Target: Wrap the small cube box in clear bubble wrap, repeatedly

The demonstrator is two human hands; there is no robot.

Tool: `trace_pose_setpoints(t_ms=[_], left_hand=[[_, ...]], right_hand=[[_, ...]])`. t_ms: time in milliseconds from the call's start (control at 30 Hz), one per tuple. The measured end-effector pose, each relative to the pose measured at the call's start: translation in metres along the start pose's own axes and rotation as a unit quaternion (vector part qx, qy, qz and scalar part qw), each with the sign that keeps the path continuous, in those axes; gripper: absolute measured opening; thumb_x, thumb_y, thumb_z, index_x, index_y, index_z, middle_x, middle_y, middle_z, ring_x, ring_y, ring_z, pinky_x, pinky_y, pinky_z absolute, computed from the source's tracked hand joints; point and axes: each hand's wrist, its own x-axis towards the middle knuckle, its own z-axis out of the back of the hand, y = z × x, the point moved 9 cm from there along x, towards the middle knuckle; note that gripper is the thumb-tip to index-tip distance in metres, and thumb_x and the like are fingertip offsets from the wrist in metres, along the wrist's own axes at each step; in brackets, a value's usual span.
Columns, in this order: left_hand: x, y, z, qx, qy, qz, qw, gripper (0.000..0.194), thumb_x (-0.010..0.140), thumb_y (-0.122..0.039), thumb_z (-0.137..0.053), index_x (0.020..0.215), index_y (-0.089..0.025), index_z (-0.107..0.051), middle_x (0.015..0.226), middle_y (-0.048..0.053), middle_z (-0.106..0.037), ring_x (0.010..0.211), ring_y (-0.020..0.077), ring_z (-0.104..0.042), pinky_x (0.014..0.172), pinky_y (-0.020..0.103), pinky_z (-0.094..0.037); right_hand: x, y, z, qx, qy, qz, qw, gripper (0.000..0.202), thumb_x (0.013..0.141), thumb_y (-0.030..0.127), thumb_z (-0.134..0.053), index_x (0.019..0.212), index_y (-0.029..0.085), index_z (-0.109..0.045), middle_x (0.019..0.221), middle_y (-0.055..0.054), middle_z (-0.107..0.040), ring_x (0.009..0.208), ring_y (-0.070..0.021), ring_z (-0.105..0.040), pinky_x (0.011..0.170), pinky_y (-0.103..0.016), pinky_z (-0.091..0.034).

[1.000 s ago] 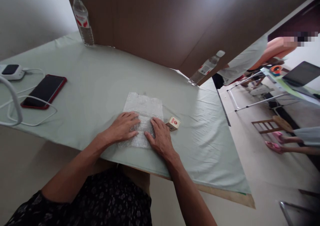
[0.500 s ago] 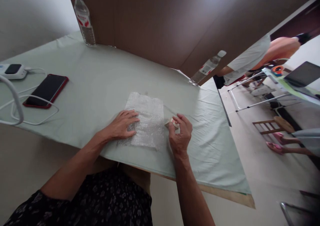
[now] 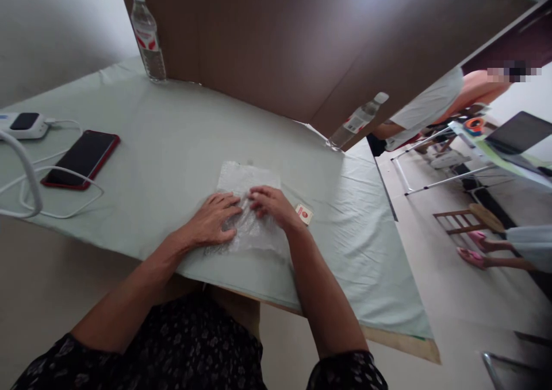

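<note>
Brown panel [image 3: 267, 45], bottles [image 3: 149, 42], box [image 3: 304, 214] beside wrap [image 3: 253, 232]

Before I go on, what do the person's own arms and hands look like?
The left hand and right hand are ungloved, and no watch or bracelet shows at either wrist. The left sleeve and right sleeve are short, loose and black with a small pale floral print, ending near the elbows.

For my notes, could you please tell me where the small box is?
In the head view, the small box sits on the table, right of the bubble wrap, beside the right hand.
</note>
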Motion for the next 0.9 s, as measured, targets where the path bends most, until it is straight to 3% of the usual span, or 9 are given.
trace_pose_setpoints(t_ms=[100, 167, 233, 367, 433, 533, 633, 733, 900], left_hand=[[0.000, -0.001, 0.002, -0.001, -0.008, 0.002, 1.000, 0.051, 0.076, -0.027, -0.065, 0.127, -0.020, -0.065, 0.150, 0.015, -0.051, 0.144, 0.0350, -0.040, 0.119, 0.056, -0.030], [0.000, -0.005, 0.005, -0.001, -0.023, -0.007, 1.000, 0.049, 0.074, -0.024, -0.065, 0.124, -0.018, -0.067, 0.150, 0.016, -0.052, 0.144, 0.0349, -0.041, 0.119, 0.054, -0.031], [-0.001, -0.012, 0.008, -0.003, -0.034, -0.030, 0.999, 0.047, 0.074, -0.020, -0.064, 0.121, -0.018, -0.068, 0.151, 0.015, -0.051, 0.145, 0.0337, -0.039, 0.119, 0.053, -0.030], [-0.001, -0.025, 0.005, -0.005, -0.010, -0.072, 0.997, 0.044, 0.074, -0.016, -0.059, 0.116, -0.022, -0.070, 0.145, 0.010, -0.058, 0.143, 0.0308, -0.042, 0.120, 0.053, -0.027], [0.000, -0.025, 0.002, -0.008, 0.001, -0.073, 0.997, 0.042, 0.074, -0.016, -0.058, 0.114, -0.023, -0.071, 0.141, 0.008, -0.062, 0.141, 0.0300, -0.046, 0.119, 0.054, -0.027], [0.000, -0.022, 0.000, -0.016, 0.004, -0.068, 0.998, 0.044, 0.073, -0.015, -0.058, 0.114, -0.022, -0.071, 0.140, 0.008, -0.063, 0.139, 0.0301, -0.047, 0.119, 0.054, -0.028], [-0.001, -0.020, 0.000, -0.025, -0.003, -0.076, 0.997, 0.044, 0.071, -0.014, -0.058, 0.112, -0.021, -0.072, 0.140, 0.009, -0.063, 0.140, 0.0309, -0.047, 0.119, 0.053, -0.030], [-0.002, -0.017, 0.005, -0.024, -0.042, -0.076, 0.996, 0.042, 0.072, -0.016, -0.060, 0.111, -0.020, -0.072, 0.141, 0.010, -0.062, 0.140, 0.0322, -0.047, 0.116, 0.052, -0.033], [0.000, 0.000, 0.010, 0.006, -0.087, -0.005, 0.996, 0.039, 0.082, -0.030, -0.062, 0.117, -0.015, -0.069, 0.135, 0.016, -0.064, 0.135, 0.0345, -0.051, 0.113, 0.054, -0.038]], right_hand=[[0.018, 0.003, 0.036, -0.014, -0.165, 0.034, 0.986, 0.036, 0.077, 0.035, -0.061, 0.106, 0.016, -0.069, 0.103, -0.010, -0.072, 0.081, -0.0191, -0.068, 0.063, -0.030, -0.057], [0.017, 0.005, 0.046, -0.028, -0.201, 0.047, 0.978, 0.038, 0.076, 0.035, -0.060, 0.108, 0.016, -0.069, 0.105, -0.011, -0.072, 0.088, -0.0210, -0.068, 0.067, -0.032, -0.058], [0.012, 0.009, 0.040, -0.033, -0.161, 0.054, 0.985, 0.035, 0.078, 0.037, -0.059, 0.105, 0.017, -0.070, 0.101, -0.009, -0.073, 0.089, -0.0217, -0.069, 0.068, -0.032, -0.058], [0.004, 0.014, -0.002, 0.002, 0.029, 0.059, 0.998, 0.030, 0.081, 0.040, -0.062, 0.100, 0.019, -0.072, 0.103, -0.008, -0.074, 0.089, -0.0207, -0.072, 0.070, -0.032, -0.059], [0.008, 0.011, -0.013, 0.036, 0.066, 0.036, 0.997, 0.031, 0.081, 0.037, -0.063, 0.104, 0.019, -0.072, 0.110, -0.010, -0.074, 0.091, -0.0207, -0.072, 0.071, -0.034, -0.060], [0.022, 0.008, 0.012, 0.041, -0.074, 0.034, 0.996, 0.034, 0.081, 0.032, -0.058, 0.109, 0.017, -0.070, 0.119, -0.012, -0.071, 0.098, -0.0211, -0.070, 0.081, -0.038, -0.060], [0.011, 0.020, 0.047, -0.006, -0.221, 0.106, 0.970, 0.041, 0.081, 0.034, -0.056, 0.117, 0.017, -0.067, 0.126, -0.012, -0.069, 0.114, -0.0228, -0.065, 0.098, -0.043, -0.054], [-0.018, 0.029, 0.063, -0.082, -0.227, 0.157, 0.958, 0.042, 0.082, 0.040, -0.059, 0.118, 0.019, -0.067, 0.134, -0.013, -0.064, 0.123, -0.0262, -0.061, 0.100, -0.046, -0.052], [-0.071, 0.010, 0.100, -0.239, -0.244, 0.128, 0.931, 0.058, 0.077, 0.046, -0.068, 0.129, 0.024, -0.061, 0.142, -0.013, -0.059, 0.132, -0.0329, -0.054, 0.107, -0.057, -0.044]])
